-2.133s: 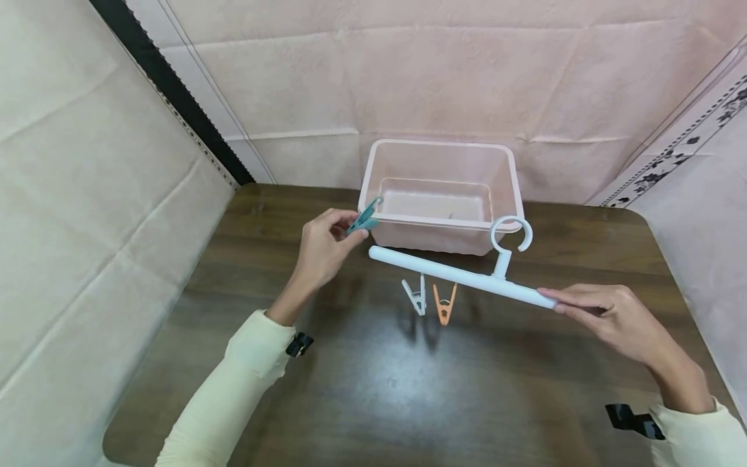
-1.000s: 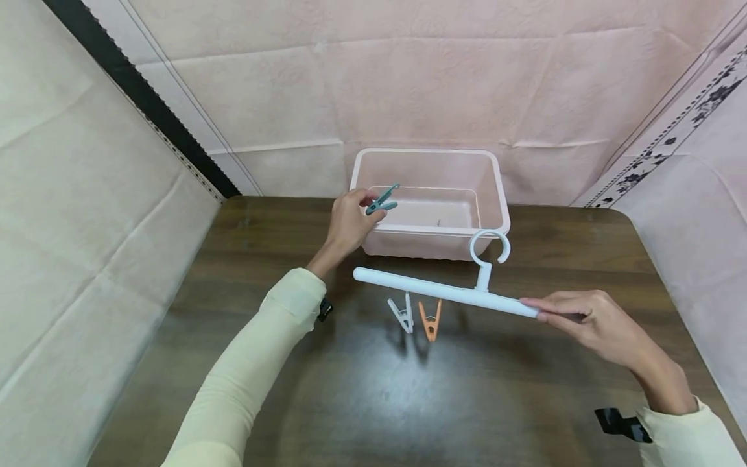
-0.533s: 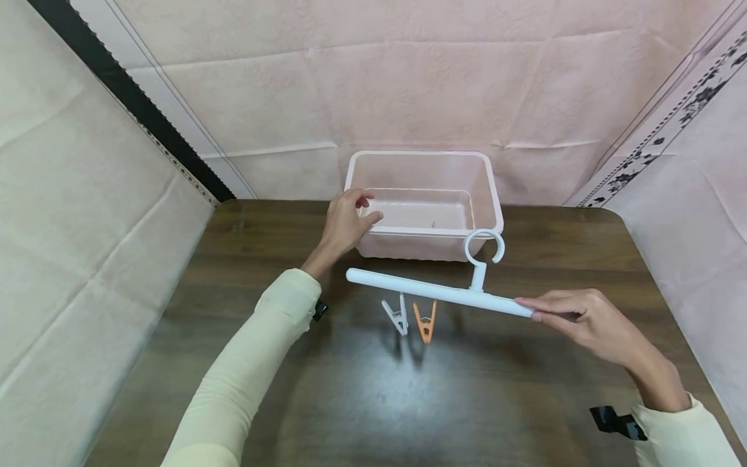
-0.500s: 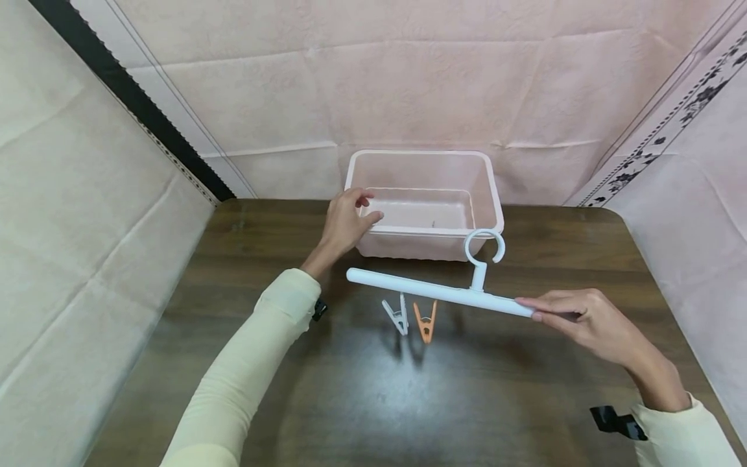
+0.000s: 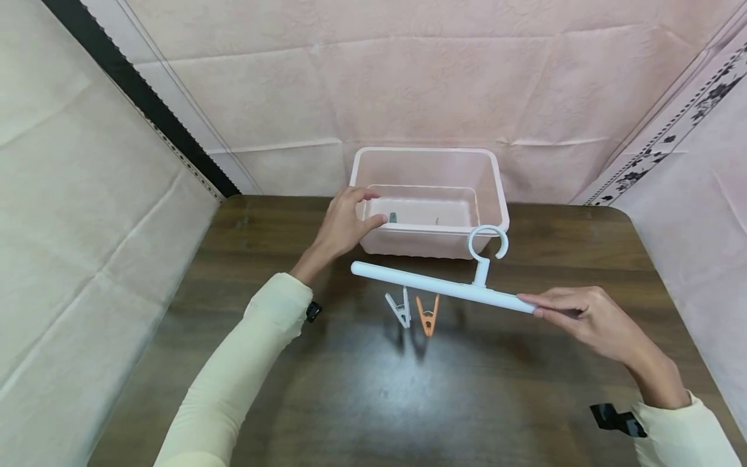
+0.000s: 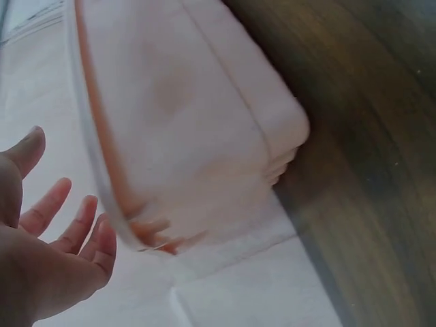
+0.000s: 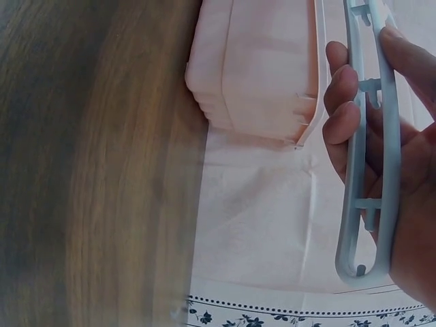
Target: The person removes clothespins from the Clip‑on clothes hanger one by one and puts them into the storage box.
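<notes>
While the right hand [image 5: 589, 318] pinches one end of the white hanger bar [image 5: 438, 287] and holds it level above the table [image 5: 362, 402], the head view shows the left hand [image 5: 344, 224] at the near-left rim of the pink bin [image 5: 493, 175], fingers relaxed and holding nothing. A teal clothespin [image 5: 393, 218] lies inside the bin on its floor. A white clothespin [image 5: 400, 307] and an orange clothespin [image 5: 428, 315] hang from the bar, apparently held aloft so they dangle free of the table.

Left wrist view: fingers [image 6: 75, 225] spread and empty, just beside the bin's rim [image 6: 102, 170].

Right wrist view: fingers [image 7: 344, 109] and thumb wrap the bar's end [image 7: 371, 204], a firm grip that likely keeps it from tipping.
</notes>
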Demonstrator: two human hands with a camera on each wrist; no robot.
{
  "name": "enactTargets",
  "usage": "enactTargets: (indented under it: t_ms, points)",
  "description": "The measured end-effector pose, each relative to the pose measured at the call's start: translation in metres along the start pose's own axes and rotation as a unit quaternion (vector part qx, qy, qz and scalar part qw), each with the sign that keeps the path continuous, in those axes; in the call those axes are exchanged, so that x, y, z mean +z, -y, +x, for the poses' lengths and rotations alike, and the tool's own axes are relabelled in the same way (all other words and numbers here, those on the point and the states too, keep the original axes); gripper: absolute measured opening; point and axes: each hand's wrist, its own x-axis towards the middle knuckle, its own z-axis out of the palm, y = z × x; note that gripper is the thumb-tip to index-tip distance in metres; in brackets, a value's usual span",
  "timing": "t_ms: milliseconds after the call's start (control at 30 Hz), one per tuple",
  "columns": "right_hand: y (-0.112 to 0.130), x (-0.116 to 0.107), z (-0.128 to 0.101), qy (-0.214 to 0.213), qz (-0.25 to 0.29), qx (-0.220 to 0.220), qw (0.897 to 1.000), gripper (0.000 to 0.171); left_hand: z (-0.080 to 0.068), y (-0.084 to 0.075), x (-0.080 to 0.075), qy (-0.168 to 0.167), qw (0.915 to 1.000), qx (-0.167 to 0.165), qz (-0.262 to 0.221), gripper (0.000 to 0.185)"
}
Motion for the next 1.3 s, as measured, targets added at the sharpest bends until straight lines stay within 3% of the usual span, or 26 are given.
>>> enactTargets:
  t_ms: [200, 667, 967, 1300]
  points:
    - [-0.001, 0.001, 0.003, 0.0, 0.002, 0.001, 1.0, 0.049, -0.012, -0.017, -0.013, -0.002, 0.9999, 0.013, -0.003, 0.048]
    - [0.001, 0.003, 0.01, 0.007, -0.016, 0.012, 1.0, 0.046, -0.041, -0.041, -0.042, -0.046, 0.9968, 0.066, 0.007, 0.047]
    - [0.002, 0.007, 0.013, 0.006, -0.008, 0.017, 1.0, 0.045, -0.067, -0.059, -0.064, -0.099, 0.9887, 0.108, -0.034, 0.045]
    - [0.003, 0.007, 0.02, -0.001, -0.004, 0.003, 1.0, 0.045, -0.094, -0.068, -0.067, -0.168, 0.9753, 0.135, -0.049, 0.042]
